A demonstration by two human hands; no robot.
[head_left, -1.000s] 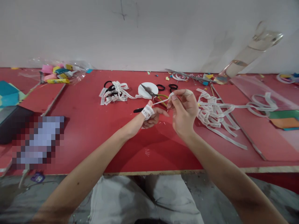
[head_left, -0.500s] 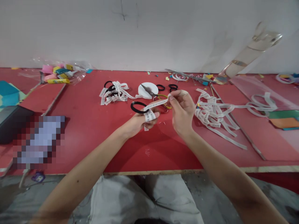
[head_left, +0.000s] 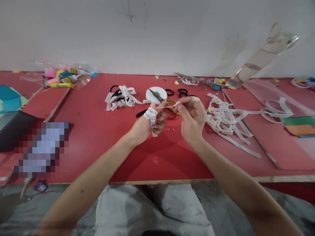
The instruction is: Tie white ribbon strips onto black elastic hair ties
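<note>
A white ribbon (head_left: 151,113) printed with black letters wraps around the thumb of my left hand (head_left: 145,128). Beside that thumb, part of a black hair tie (head_left: 141,113) sticks out to the left; the rest is hidden by the hand. My left fingers are curled around the ribbon and the tie. The ribbon's end stretches across to my right hand (head_left: 193,114), which pinches it between thumb and forefinger. Behind my hands lie a white ribbon spool (head_left: 153,94) and scissors with yellow handles (head_left: 168,104), blades resting over the spool.
Black hair ties with ribbon bows (head_left: 120,97) lie left of the spool, loose black hair ties (head_left: 182,92) right of it. Cut ribbon strips (head_left: 223,119) are heaped to the right. A water bottle (head_left: 261,59) leans near the wall. A phone (head_left: 44,149) lies at left.
The ribbon has passed round my left thumb, and its free stretch is now seen edge-on. My left hand has turned, hiding most of the hair tie. My right hand keeps its pinch.
</note>
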